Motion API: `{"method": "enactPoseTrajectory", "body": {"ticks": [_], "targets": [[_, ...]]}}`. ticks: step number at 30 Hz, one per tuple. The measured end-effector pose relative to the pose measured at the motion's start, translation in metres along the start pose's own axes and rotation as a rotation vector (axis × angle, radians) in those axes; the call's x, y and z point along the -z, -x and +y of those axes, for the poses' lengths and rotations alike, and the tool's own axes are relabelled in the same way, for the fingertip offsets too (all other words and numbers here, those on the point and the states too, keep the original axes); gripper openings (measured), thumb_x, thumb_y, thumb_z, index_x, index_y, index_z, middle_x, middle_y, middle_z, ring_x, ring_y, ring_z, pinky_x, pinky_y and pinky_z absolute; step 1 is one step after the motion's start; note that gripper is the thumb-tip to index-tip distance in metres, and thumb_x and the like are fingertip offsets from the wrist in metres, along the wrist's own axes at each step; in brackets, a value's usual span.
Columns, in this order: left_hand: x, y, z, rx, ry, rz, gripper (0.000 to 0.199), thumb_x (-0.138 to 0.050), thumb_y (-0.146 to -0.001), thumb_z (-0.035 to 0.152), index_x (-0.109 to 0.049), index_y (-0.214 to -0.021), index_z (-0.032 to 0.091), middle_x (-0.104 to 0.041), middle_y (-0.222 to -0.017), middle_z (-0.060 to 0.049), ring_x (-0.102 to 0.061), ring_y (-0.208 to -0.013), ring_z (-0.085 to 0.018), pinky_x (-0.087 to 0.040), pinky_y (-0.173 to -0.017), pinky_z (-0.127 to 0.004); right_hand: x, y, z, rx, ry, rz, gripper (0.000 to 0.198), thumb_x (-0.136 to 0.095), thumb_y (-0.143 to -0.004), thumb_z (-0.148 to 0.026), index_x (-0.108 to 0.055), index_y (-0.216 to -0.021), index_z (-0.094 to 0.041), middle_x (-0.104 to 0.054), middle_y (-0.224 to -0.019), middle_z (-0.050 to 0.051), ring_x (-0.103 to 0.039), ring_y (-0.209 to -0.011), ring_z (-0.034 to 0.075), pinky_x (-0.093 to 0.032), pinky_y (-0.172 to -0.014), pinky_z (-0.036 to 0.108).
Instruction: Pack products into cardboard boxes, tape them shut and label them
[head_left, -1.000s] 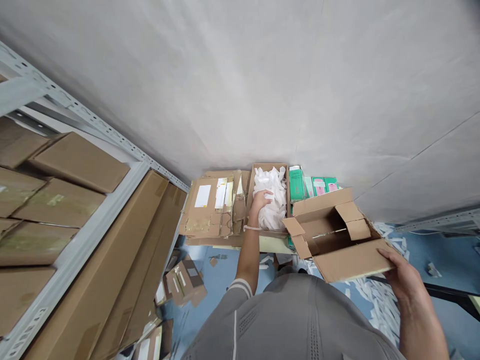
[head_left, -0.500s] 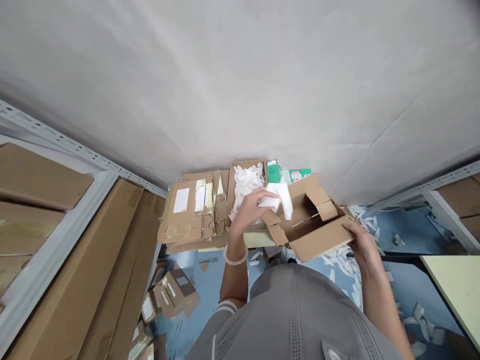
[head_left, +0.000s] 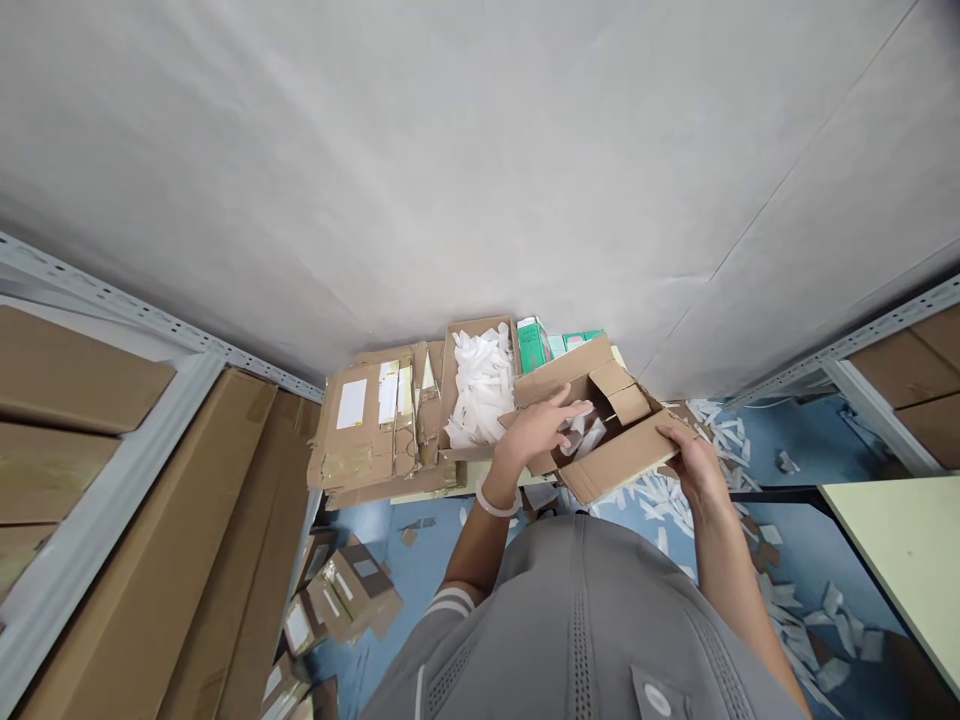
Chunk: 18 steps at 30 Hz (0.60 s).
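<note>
My left hand [head_left: 538, 425] reaches over the opening of a cardboard box [head_left: 607, 463], its fingers stretched out and apart. White packing strips [head_left: 583, 432] lie inside that box, just beyond my fingertips. With my right hand [head_left: 691, 458] I grip the right end of the box's near flap; some of those fingers are hidden under the cardboard. The box sits tilted, its flaps standing open. Left of it, a second open carton [head_left: 450, 375] holds a heap of white strips [head_left: 484, 385].
Flattened cardboard [head_left: 360, 420] is stacked at the left, and green boxes [head_left: 533, 345] stand against the wall. Shelving with cartons [head_left: 165, 520] rises on the left. Loose strips [head_left: 667, 500] and cartons [head_left: 352, 585] litter the blue floor. A pale tabletop [head_left: 900, 540] is at the right.
My left hand has moved down over the box and let go of the white strips, which are now inside. My right hand still holds the flap.
</note>
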<state>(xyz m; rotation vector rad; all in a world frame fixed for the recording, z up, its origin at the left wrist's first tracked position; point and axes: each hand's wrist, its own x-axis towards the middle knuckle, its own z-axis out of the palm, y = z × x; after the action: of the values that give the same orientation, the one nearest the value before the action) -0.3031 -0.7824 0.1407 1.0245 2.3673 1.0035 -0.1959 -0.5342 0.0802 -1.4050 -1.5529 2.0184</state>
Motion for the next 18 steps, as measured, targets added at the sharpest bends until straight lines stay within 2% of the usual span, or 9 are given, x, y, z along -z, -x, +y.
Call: {"method": "enactPoseTrajectory", "body": {"ticks": [3,6,11,18], "targets": [[0.011,0.011,0.008,0.003,-0.096,-0.018,0.074,-0.068,-0.085,0.022,-0.037,-0.150,0.038,-0.020,-0.165,-0.002,-0.028,-0.149,-0.032,-0.038,-0.113,-0.044,0.000,0.002,-0.002,-0.008,0.011,0.005,0.034,-0.080,-0.052,-0.027,-0.063,-0.078,-0.015,-0.064,-0.072,0.001,-0.058,-0.066,0.016,-0.047,-0.047,0.023],[0.014,0.019,0.012,0.023,-0.154,0.060,0.070,-0.058,-0.094,0.033,-0.024,-0.155,0.036,-0.016,-0.166,-0.002,-0.019,-0.153,-0.027,-0.033,-0.118,-0.045,0.000,0.000,-0.002,0.009,-0.005,-0.012,0.035,-0.080,-0.051,-0.027,-0.063,-0.080,-0.015,-0.065,-0.074,0.000,-0.059,-0.069,0.016,-0.047,-0.049,0.022],[0.011,0.026,0.011,0.047,-0.186,0.153,0.065,-0.051,-0.098,0.035,-0.022,-0.156,0.034,-0.022,-0.165,-0.003,-0.017,-0.153,-0.024,-0.028,-0.122,-0.046,-0.001,-0.003,-0.002,0.033,0.003,-0.004,0.037,-0.080,-0.049,-0.027,-0.063,-0.080,-0.015,-0.066,-0.076,0.001,-0.060,-0.070,0.016,-0.045,-0.046,0.021],[0.018,0.030,0.001,0.105,-0.269,0.306,0.061,-0.050,-0.098,0.031,-0.027,-0.155,0.030,-0.017,-0.166,-0.006,-0.009,-0.154,-0.025,-0.018,-0.124,-0.049,0.003,-0.008,0.004,0.039,-0.011,-0.024,0.033,-0.080,-0.051,-0.025,-0.065,-0.079,-0.014,-0.068,-0.079,0.002,-0.060,-0.069,0.015,-0.047,-0.046,0.020]]}}
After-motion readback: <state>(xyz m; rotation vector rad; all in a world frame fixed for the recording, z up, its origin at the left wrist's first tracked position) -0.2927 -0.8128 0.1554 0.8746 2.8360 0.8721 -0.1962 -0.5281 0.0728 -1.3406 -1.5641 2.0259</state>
